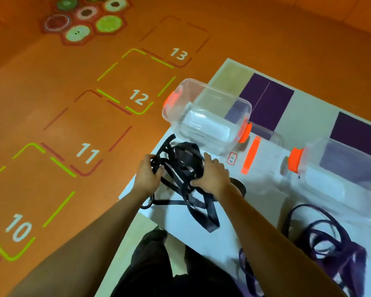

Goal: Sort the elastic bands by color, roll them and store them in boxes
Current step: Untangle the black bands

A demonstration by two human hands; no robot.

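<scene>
1. Far to your left lies the orange floor (51,103), smooth and matte, printed with dashed green and red squares numbered 10 to 13.
2. Your left hand (147,175) has its fingers curled around the left edge of the tangled heap of flat black elastic bands (183,168), gripping several strands.
3. That heap sits on the white table (180,219) near its left edge; the bands are thin, ribbon-like and looped over one another, with loose ends trailing toward you.
4. Your right hand (213,175) lies palm-down on the heap's right side, fingers spread and pressing into the strands.
5. Just beyond the heap stands a clear plastic box with orange latches (206,116), rounded at the corners.
6. Further right is a second clear plastic box (338,174), blurred.
7. Near your right forearm lies a loose tangle of dark purple elastic bands (328,243).
</scene>
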